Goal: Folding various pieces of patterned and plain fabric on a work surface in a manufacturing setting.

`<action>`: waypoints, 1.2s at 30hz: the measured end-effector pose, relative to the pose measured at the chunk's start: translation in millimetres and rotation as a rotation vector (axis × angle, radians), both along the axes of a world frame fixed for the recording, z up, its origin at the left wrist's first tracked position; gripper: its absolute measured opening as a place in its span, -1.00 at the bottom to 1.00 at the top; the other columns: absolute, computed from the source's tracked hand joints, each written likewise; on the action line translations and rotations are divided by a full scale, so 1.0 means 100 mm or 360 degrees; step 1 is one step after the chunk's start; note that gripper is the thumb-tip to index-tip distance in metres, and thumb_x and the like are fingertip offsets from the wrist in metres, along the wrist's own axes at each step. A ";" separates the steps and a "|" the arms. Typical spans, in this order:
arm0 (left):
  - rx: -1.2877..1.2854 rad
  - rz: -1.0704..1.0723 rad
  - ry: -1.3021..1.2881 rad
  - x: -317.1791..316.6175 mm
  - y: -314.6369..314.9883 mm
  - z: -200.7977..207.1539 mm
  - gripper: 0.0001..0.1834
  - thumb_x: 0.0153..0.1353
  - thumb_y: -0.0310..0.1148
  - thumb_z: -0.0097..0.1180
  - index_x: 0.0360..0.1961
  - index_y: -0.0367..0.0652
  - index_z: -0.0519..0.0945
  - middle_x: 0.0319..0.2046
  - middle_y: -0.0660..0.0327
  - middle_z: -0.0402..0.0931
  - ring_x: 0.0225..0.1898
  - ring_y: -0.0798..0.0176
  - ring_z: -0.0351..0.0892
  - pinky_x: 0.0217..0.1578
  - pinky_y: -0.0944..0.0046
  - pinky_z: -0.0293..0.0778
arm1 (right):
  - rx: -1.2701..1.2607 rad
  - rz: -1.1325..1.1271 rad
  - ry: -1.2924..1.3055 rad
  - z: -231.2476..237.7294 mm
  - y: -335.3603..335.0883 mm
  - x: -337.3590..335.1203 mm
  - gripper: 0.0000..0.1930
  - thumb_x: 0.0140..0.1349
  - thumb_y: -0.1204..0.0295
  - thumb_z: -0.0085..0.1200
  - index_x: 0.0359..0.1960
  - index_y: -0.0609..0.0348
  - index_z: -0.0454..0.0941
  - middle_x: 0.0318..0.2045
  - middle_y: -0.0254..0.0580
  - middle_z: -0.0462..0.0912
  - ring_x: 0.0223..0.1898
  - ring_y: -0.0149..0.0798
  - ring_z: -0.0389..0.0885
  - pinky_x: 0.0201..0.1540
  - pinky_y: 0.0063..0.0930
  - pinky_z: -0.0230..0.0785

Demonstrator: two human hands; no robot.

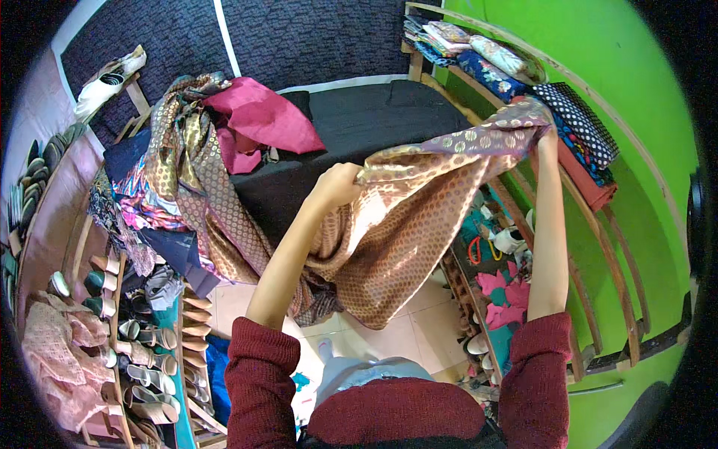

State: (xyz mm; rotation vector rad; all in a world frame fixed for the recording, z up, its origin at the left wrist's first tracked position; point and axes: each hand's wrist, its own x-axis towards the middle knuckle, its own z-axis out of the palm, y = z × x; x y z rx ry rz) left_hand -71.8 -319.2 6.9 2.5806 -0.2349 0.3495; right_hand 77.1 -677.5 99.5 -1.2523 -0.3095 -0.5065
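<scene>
A long gold-brown patterned cloth with a purplish border hangs stretched between my two hands. My left hand is closed in a fist on its upper edge near the middle of the view. Farther up and to the right, my right hand grips the purplish end, its fingers partly hidden by folds. The cloth's lower part droops toward the tiled floor and trails left. More gold patterned fabric lies heaped at the left, and whether it joins the held piece cannot be made out. A magenta cloth lies beside that heap.
A black-covered seat stands ahead. Folded fabrics rest on a wooden rack along the green wall. Several shoes fill shelves at lower left, near a pink lacy cloth. Pale tiles show below the cloth.
</scene>
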 end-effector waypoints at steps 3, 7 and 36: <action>-0.0798 0.0016 -0.0197 -0.01 -0.14 0.00 -0.71 -0.03 -0.34 0.07 -0.29 -0.28 0.53 -0.39 0.01 0.56 -0.30 0.09 0.55 -0.32 0.25 0.38 | -0.0773 0.0499 -0.0228 -0.05 0.34 -0.61 -0.64 0.21 0.42 -0.30 0.03 0.22 0.31 -0.06 -0.18 0.43 -0.05 -0.29 0.38 0.06 -0.42 0.17; -0.0917 -0.0377 -0.0574 -0.04 -0.72 0.44 -0.72 -0.05 -0.46 0.01 -0.23 -0.24 0.52 -0.34 0.02 0.55 -0.27 0.20 0.55 -0.25 0.31 0.38 | -0.1373 0.0856 -0.0352 -0.48 0.81 -1.22 -0.55 0.12 0.39 -0.06 0.07 0.22 0.28 0.01 -0.15 0.38 0.04 -0.21 0.31 0.16 -0.41 0.06; -0.0007 0.0318 -0.0177 -0.80 -0.81 -0.67 -0.23 -0.28 0.05 0.28 -0.06 -0.23 0.42 -0.11 -0.08 0.40 -0.06 -0.05 0.39 -0.10 0.10 0.34 | 0.0319 0.0038 -0.0005 -0.22 -0.03 -0.86 -0.79 0.16 0.48 -0.10 -0.16 0.23 0.41 -0.27 -0.21 0.53 -0.29 -0.28 0.53 -0.21 -0.40 0.41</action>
